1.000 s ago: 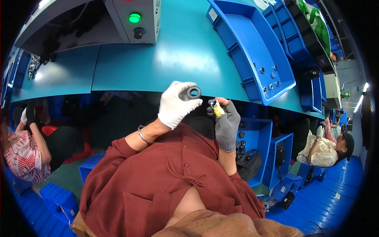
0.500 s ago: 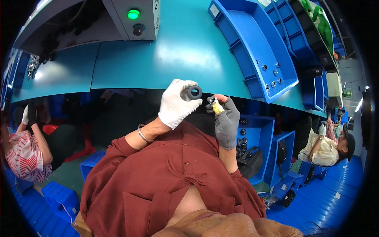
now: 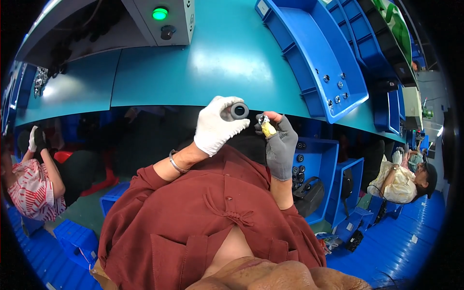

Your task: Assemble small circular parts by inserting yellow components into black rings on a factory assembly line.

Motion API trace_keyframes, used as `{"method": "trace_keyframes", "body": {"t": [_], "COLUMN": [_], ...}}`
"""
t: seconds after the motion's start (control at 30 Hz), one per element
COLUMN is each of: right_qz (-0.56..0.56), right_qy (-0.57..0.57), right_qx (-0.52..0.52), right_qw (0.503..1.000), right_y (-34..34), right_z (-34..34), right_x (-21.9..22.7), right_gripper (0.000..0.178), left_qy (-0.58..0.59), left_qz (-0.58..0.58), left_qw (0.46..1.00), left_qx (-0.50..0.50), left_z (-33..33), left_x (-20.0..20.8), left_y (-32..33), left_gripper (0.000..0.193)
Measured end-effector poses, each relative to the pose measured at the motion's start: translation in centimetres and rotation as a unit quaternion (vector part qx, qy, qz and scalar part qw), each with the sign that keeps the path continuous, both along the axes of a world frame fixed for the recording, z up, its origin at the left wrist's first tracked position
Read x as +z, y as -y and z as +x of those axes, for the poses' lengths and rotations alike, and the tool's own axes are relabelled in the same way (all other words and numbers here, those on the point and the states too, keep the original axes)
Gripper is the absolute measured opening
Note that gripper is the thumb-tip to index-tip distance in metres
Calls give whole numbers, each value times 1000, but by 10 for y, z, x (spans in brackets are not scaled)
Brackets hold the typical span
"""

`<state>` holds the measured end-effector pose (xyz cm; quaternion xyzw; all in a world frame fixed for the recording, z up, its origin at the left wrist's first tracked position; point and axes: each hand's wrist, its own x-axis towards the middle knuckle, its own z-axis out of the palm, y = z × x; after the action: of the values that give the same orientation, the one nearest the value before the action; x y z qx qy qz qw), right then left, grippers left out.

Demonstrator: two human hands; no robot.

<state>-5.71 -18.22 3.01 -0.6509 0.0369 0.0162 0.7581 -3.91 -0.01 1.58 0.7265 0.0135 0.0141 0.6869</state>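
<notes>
Holding a dark grey hollow cylinder [image 3: 239,117] in the white-gloved left hand [image 3: 215,128], with thumb and fingers partly curled around its side. Pinching a small shiny metal fitting [image 3: 263,119] in the partly closed, grey-gloved right hand [image 3: 282,146], just to the right of the cylinder and apart from it. Working at the near edge of the teal table [image 3: 154,77], with a blue bin [image 3: 331,46] of small shiny pieces [image 3: 340,84] sitting on the right.
</notes>
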Motion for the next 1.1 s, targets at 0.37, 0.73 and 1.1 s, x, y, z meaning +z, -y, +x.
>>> {"method": "trace_keyframes", "body": {"t": [0.37,0.73,1.1], "right_qz": [-436,-622,-501], "right_qy": [322,300,283], "right_qx": [47,62,27], "right_qw": [839,721,818], "right_y": [-8,-5,3], "right_z": [15,-10,-17], "right_x": [30,26,-1], "right_gripper": [25,11,32], "left_qy": [48,-265,-253], "left_qz": [72,-378,-318], "left_qw": [995,867,898], "left_qx": [-52,-187,-167], "left_z": [-4,-6,-10], "left_x": [-10,-44,-55], "left_y": [18,9,17], "left_gripper": [43,28,14]}}
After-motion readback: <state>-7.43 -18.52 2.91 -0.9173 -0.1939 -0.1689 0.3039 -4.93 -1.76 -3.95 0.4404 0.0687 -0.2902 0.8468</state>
